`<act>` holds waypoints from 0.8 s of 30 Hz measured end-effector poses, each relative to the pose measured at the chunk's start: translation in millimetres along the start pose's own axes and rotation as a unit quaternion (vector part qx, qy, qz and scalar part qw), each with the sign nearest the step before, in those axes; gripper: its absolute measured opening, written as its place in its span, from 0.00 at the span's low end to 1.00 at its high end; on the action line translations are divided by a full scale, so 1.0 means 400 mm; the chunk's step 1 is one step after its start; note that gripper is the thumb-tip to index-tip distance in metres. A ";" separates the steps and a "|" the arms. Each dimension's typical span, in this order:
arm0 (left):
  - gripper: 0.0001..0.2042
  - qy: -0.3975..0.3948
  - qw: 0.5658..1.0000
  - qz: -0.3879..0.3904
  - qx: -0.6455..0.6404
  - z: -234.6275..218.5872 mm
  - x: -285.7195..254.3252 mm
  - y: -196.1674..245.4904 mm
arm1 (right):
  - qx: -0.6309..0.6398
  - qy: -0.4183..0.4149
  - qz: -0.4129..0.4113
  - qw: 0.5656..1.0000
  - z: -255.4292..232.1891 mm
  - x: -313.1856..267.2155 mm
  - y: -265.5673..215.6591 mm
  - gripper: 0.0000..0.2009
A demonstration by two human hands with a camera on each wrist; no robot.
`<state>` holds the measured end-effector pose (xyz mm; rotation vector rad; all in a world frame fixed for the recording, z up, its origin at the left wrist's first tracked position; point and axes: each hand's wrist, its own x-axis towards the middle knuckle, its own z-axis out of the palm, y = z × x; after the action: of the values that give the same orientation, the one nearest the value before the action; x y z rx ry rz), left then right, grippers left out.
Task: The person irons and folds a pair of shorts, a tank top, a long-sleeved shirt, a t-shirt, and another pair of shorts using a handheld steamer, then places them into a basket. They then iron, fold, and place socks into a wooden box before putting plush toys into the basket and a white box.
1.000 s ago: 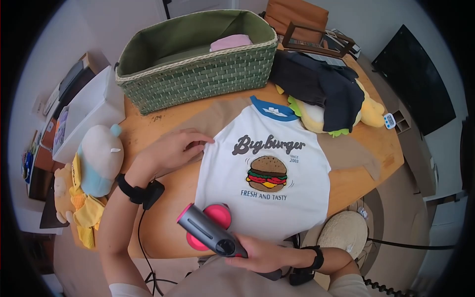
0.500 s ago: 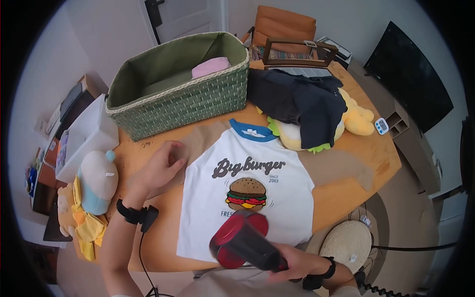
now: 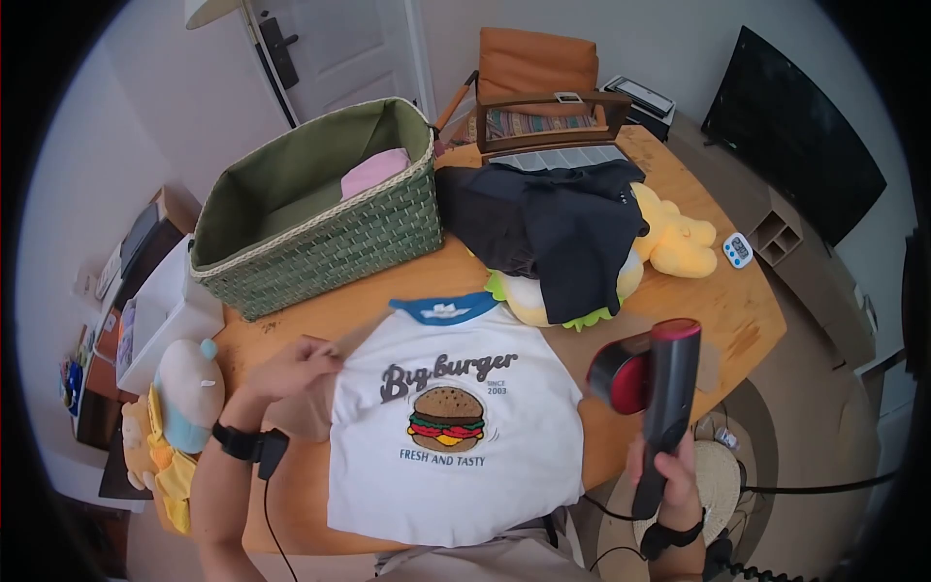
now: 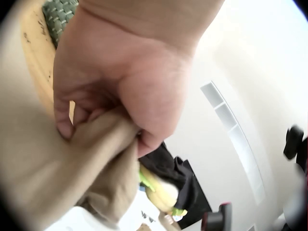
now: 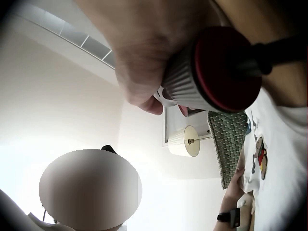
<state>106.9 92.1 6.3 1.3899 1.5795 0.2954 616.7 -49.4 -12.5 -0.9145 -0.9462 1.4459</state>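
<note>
- Shirt [image 3: 369, 500] lies spread on the table [image 3: 752, 320].
- Left hand [image 3: 289, 369], left of the shirt, pinches its tan sleeve [image 4: 103, 149].
- Right hand [image 3: 676, 475], right of the shirt, grips a raised dark handheld device [image 3: 669, 398], fingers curled round its handle.
- Basket [image 3: 335, 238]: beyond the shirt.

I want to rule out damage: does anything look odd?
Two mild oddities. Dark marks, like wear or stains, spot the wooden table near its right corner. Dark clothes lie heaped over a green-frilled plush, while the white shirt is spread out. No spill shows.
</note>
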 end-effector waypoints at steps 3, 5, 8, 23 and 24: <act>0.12 0.047 0.968 0.066 -0.238 -0.090 -0.080 -0.101 | -0.137 0.077 -0.047 0.987 -0.069 0.030 -0.015 0.19; 0.13 0.073 0.951 0.073 -0.290 -0.116 -0.153 -0.079 | -0.335 0.136 -0.077 0.929 -0.111 0.059 -0.031 0.18; 0.19 0.130 0.883 0.080 -0.443 -0.167 -0.217 -0.135 | -0.531 0.165 -0.123 0.822 -0.091 0.120 -0.080 0.19; 0.27 0.071 0.896 0.141 -0.415 -0.153 -0.281 -0.151 | -0.846 0.183 -0.065 0.497 -0.093 0.229 0.012 0.27; 0.27 0.073 0.895 0.142 -0.417 -0.146 -0.282 -0.148 | -0.863 0.192 -0.121 0.450 -0.086 0.218 0.019 0.27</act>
<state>10.7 -0.4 48.5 0.9043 1.1194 1.1335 639.1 39.2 -34.7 -2.1880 -1.9567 -0.6414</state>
